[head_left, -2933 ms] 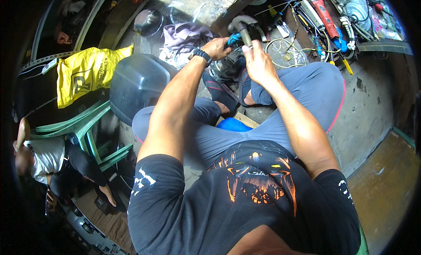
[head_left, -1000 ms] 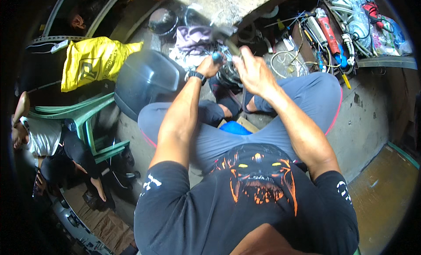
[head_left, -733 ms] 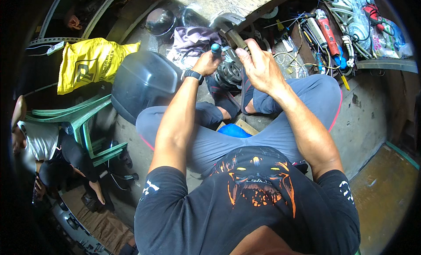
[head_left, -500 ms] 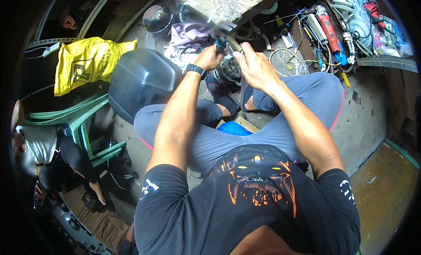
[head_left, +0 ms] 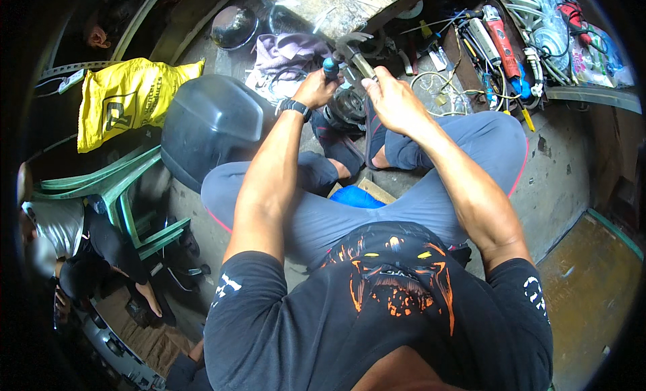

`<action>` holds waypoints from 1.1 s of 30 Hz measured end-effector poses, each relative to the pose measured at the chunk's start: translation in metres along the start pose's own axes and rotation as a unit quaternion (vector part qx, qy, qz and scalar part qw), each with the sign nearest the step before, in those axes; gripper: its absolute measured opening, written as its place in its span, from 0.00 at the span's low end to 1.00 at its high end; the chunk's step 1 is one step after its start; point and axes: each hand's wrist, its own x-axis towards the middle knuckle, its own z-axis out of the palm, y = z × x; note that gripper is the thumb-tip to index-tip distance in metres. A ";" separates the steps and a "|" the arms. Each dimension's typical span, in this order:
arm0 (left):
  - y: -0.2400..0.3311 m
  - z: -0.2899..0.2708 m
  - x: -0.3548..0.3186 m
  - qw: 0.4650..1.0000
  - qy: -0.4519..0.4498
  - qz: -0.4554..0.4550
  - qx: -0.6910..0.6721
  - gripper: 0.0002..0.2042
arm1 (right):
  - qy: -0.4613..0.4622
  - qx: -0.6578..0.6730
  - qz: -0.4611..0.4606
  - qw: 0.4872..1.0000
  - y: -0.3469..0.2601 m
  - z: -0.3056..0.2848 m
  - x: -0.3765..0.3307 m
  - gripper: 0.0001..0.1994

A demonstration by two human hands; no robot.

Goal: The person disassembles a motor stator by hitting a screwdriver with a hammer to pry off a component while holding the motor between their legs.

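My left hand (head_left: 315,89), with a black watch on the wrist, grips the blue handle of a metal tool (head_left: 351,51) that has a curved grey head. My right hand (head_left: 393,101) pinches the tool's metal shaft just right of the left hand. Both hands are held over a round dark metal part (head_left: 344,110) standing on the floor between my feet. I sit on the ground with knees bent in grey trousers.
A dark grey plastic cover (head_left: 212,125) stands at my left knee, with a yellow bag (head_left: 128,101) and a green plastic chair (head_left: 114,182) beyond. Hand tools, cables and a red power tool (head_left: 501,31) lie at the right. Another person (head_left: 74,243) crouches lower left.
Both hands have stayed together on the tool and risen slightly above the round part. The tool's head has tilted, and the view has shifted a little.
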 end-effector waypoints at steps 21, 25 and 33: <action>-0.006 -0.035 -0.037 0.986 0.131 -0.066 -0.084 0.13 | 0.047 0.467 0.121 0.875 -0.018 -0.060 -0.027 0.13; -0.008 -0.041 -0.030 0.982 0.143 -0.102 -0.074 0.12 | 0.078 0.681 0.155 0.711 -0.019 -0.059 -0.020 0.11; 0.011 -0.048 -0.021 0.982 0.103 -0.155 0.012 0.16 | 0.085 0.717 0.192 0.664 -0.011 -0.066 -0.015 0.13</action>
